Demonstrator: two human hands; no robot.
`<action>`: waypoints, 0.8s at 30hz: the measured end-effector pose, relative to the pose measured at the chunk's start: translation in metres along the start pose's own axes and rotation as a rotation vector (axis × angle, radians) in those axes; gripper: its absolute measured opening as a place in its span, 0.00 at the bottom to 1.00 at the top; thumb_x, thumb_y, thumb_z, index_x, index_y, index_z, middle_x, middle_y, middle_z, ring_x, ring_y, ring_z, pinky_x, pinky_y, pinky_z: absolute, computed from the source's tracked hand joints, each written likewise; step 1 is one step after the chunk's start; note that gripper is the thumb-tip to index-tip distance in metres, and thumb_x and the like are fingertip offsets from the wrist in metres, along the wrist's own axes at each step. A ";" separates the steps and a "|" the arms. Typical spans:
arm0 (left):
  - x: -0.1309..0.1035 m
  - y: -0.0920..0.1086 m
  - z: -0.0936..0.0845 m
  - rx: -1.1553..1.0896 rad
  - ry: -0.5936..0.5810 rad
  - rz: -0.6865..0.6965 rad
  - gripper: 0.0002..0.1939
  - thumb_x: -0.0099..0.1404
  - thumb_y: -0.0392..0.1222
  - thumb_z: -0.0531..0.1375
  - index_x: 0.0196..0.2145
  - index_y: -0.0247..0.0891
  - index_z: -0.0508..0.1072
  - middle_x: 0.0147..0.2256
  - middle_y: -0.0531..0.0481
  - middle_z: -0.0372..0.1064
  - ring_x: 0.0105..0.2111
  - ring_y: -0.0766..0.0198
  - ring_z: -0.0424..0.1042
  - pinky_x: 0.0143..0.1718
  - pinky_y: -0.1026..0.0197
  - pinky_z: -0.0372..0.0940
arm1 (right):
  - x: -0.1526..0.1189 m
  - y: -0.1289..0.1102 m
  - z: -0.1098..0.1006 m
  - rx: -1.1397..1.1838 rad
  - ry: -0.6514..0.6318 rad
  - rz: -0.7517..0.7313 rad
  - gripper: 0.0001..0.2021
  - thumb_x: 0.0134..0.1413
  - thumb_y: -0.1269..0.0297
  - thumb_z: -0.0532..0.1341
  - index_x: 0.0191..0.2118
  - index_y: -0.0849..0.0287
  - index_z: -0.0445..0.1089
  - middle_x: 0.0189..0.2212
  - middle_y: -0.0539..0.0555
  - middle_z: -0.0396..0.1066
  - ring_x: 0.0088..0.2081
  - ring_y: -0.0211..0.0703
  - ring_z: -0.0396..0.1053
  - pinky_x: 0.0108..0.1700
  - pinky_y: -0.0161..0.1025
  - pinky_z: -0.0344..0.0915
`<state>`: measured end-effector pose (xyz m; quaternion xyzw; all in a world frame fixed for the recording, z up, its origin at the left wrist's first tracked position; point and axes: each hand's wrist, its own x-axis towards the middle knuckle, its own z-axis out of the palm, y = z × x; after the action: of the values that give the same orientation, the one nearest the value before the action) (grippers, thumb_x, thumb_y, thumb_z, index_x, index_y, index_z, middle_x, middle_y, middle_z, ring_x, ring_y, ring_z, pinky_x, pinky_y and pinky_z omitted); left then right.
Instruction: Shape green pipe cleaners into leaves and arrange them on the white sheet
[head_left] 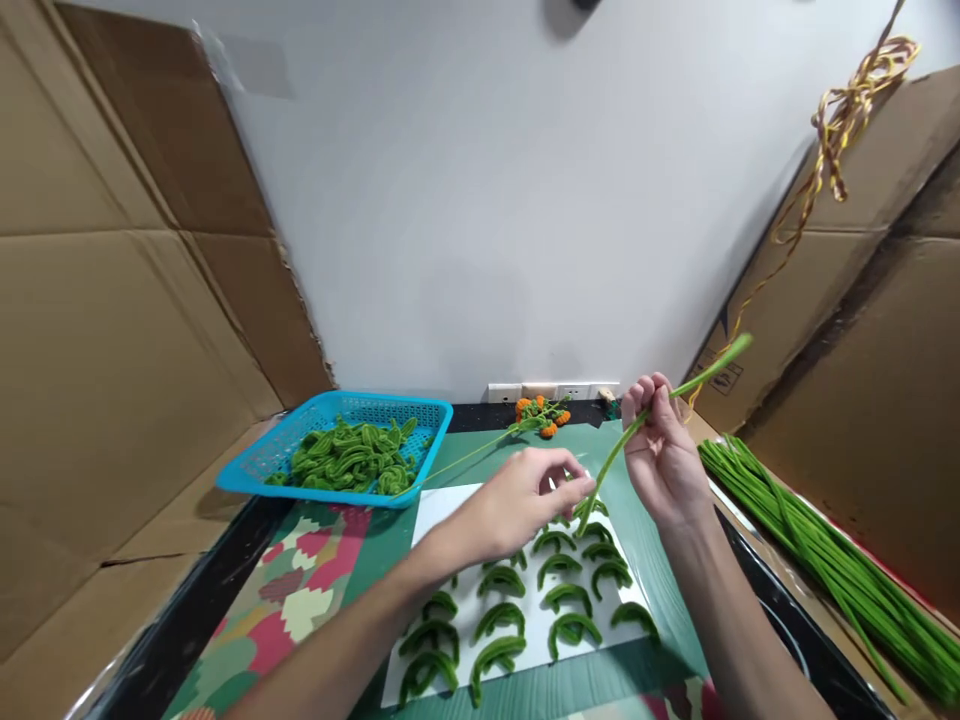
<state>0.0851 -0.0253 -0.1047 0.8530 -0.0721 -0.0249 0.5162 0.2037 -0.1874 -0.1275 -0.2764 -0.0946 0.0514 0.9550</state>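
Note:
A green pipe cleaner point(615, 452) slants through the air in front of me, its upper end blurred by motion. My right hand point(664, 455), palm turned up, pinches it between thumb and fingers. Lower down, the fingertips of my left hand point(536, 500) close on the same stem near its bent lower end. Beneath both hands lies a white sheet point(442, 505) bearing rows of curved green pipe-cleaner pieces point(559, 567). My left forearm covers part of these rows.
A blue plastic basket point(244, 473) with shaped green pieces point(352, 455) stands at left. Orange and green pipe-cleaner decorations point(541, 412) lie at the back, before power sockets point(540, 393). Long green pipe cleaners point(817, 560) lie at right. Cardboard walls point(870, 330) flank the table; a twisted cord point(832, 130) hangs right.

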 end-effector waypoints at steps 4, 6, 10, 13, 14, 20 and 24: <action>-0.014 -0.020 0.013 -0.140 -0.039 -0.043 0.21 0.77 0.55 0.56 0.33 0.36 0.70 0.28 0.54 0.68 0.27 0.70 0.62 0.31 0.66 0.58 | -0.004 0.017 -0.006 -0.013 -0.009 0.050 0.18 0.46 0.60 0.81 0.43 0.56 0.81 0.42 0.49 0.81 0.46 0.35 0.80 0.59 0.38 0.77; -0.023 -0.030 0.017 -0.240 -0.016 -0.095 0.21 0.75 0.57 0.57 0.34 0.36 0.69 0.28 0.54 0.68 0.25 0.71 0.61 0.27 0.67 0.58 | -0.007 0.024 -0.007 -0.033 -0.022 0.080 0.19 0.47 0.59 0.81 0.44 0.57 0.80 0.42 0.51 0.81 0.46 0.37 0.80 0.59 0.40 0.77; -0.036 -0.049 0.025 -0.474 0.065 -0.141 0.23 0.68 0.60 0.66 0.48 0.39 0.68 0.42 0.50 0.70 0.26 0.69 0.71 0.18 0.69 0.60 | -0.015 0.036 -0.010 -0.044 -0.006 0.164 0.21 0.47 0.55 0.81 0.45 0.56 0.80 0.42 0.50 0.81 0.45 0.37 0.80 0.58 0.40 0.77; -0.042 -0.058 0.035 -0.659 0.140 -0.121 0.33 0.63 0.59 0.71 0.56 0.41 0.66 0.46 0.50 0.68 0.25 0.71 0.71 0.18 0.68 0.64 | -0.024 0.043 -0.013 -0.006 0.024 0.247 0.23 0.42 0.55 0.83 0.44 0.55 0.81 0.41 0.49 0.81 0.46 0.37 0.80 0.58 0.40 0.77; -0.043 -0.059 0.038 -0.701 0.133 -0.121 0.33 0.63 0.59 0.72 0.57 0.41 0.66 0.44 0.50 0.69 0.24 0.71 0.71 0.18 0.68 0.64 | -0.028 0.046 -0.014 0.000 0.026 0.273 0.23 0.41 0.55 0.83 0.44 0.55 0.81 0.41 0.50 0.81 0.46 0.37 0.80 0.58 0.39 0.77; -0.053 -0.061 0.040 -0.776 0.054 -0.146 0.25 0.65 0.61 0.70 0.36 0.36 0.69 0.20 0.59 0.61 0.16 0.76 0.54 0.16 0.72 0.50 | -0.044 0.058 -0.019 -0.095 -0.037 0.370 0.26 0.43 0.51 0.82 0.47 0.54 0.80 0.43 0.50 0.80 0.44 0.38 0.80 0.53 0.38 0.79; -0.058 -0.066 0.023 -0.727 0.120 -0.184 0.26 0.65 0.64 0.68 0.37 0.34 0.73 0.16 0.61 0.55 0.15 0.75 0.49 0.14 0.71 0.44 | -0.037 0.053 -0.027 -0.230 -0.051 0.324 0.33 0.46 0.48 0.80 0.56 0.55 0.77 0.39 0.51 0.80 0.36 0.38 0.80 0.37 0.33 0.79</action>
<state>0.0313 -0.0069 -0.1762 0.6170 0.0487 -0.0449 0.7841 0.1706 -0.1621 -0.1836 -0.3940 -0.0781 0.2004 0.8936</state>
